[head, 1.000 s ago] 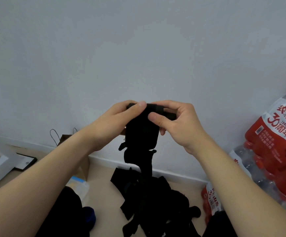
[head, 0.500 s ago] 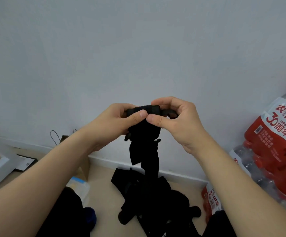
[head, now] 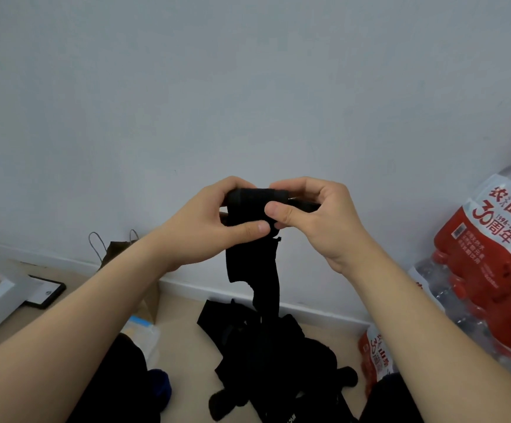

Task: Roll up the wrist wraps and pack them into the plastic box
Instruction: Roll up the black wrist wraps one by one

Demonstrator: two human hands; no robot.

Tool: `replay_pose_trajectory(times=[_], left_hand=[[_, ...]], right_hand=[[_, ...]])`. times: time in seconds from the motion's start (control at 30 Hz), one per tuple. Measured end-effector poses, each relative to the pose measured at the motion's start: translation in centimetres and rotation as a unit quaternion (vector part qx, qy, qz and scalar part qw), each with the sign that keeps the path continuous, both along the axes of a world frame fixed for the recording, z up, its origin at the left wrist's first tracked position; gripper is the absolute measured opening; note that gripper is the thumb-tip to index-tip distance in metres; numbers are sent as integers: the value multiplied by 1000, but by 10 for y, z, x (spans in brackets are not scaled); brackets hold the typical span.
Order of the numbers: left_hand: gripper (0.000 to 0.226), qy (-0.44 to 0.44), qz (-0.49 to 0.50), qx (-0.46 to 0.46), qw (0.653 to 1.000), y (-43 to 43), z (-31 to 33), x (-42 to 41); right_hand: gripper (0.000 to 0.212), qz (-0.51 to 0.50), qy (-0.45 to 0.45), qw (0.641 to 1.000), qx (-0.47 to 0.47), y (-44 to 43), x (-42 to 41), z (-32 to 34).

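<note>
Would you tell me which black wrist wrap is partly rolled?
The wrap held up by the left hand and right hand, tail hanging; the other wraps lie heaped on the floor.

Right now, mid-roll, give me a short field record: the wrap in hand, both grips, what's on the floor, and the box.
wrist wrap: partly rolled, tail hanging down
left grip: holds the rolled part, thumb across its front
right grip: pinches the rolled part's right end
pile: more black wraps, loose on the floor
box: pale container beside the left forearm, partly hidden; contents unseen
</note>
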State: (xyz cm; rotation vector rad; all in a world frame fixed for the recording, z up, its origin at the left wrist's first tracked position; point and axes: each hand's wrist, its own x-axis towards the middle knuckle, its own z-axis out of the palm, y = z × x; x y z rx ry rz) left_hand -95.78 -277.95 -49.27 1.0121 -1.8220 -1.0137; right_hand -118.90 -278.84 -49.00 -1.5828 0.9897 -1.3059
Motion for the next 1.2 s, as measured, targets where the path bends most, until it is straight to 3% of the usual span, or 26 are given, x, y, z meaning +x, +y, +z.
replay_pose_trajectory(times=[0.13,0.3,0.37,0.7,0.77,0.87,1.0,1.2], left_hand=[[40,5,48,-17,999,-4,-1,-1],[18,44,55,102,992,-7,-2,-2],[19,61,42,168,983,-7,-3,-3],[31,243,17,270,931,-6,10,-1],[33,232,-4,247,941,-4,11,0],[46,121,-13,187,975,-3,5,0],[26,121,4,151,981,-1,4,0],[29,149,-43,119,981,-2,3,0]], right_hand=[[23,-3,-36,999,3,0,2,0],[17,-25,-55,998,-9,0,6,2],[17,-35,-51,998,-17,0,7,2],[28,-67,65,993,-72,2,3,6],[30,-75,87,990,-82,3,2,8],[31,-82,141,980,-109,6,4,5],[16,-76,156,977,-127,6,8,0],[26,28,112,993,24,3,4,4]])
